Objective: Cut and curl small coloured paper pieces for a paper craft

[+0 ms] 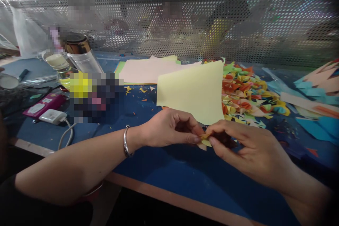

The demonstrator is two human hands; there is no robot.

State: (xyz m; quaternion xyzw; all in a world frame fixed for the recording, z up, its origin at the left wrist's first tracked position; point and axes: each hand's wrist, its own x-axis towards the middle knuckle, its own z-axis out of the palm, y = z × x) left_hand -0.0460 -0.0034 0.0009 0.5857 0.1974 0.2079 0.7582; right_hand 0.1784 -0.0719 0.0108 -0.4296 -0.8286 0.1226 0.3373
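My left hand point(168, 129) and right hand point(247, 146) both pinch a small piece of yellow paper point(206, 142) — held above the worktop point(172, 169), nearer me than the pale yellow sheet point(190, 91). Probably light, thin, quick to crease or tear — best gripped softly, by its edges.

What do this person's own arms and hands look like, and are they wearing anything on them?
Both the left hand and the right hand are ungloved. A shiny, silver-coloured bangle circles the left wrist. The left forearm is uncovered up to dark cloth, probably a sleeve. No bangle or sleeve shows on the right arm.
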